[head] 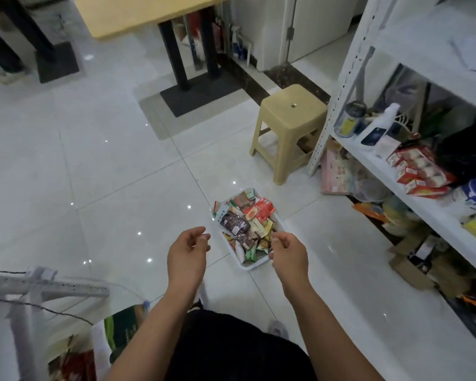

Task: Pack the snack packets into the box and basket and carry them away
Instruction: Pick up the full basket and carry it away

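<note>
A white basket (254,266) sits on the tiled floor, heaped with several snack packets (248,224) in red, green, brown and purple wrappers. My left hand (187,255) hovers just left of the basket, fingers loosely curled and apart, holding nothing. My right hand (287,253) hangs over the basket's near right corner, fingers half curled, empty as far as I can see. A box with green and red printing (121,334) shows at the bottom left, partly cut off by my arm.
A beige plastic stool (289,127) stands beyond the basket. A white metal shelf rack (396,149) full of boxes, bottles and bags runs along the right. A table with a black pedestal base (193,92) stands farther back. A white frame (39,287) is at lower left.
</note>
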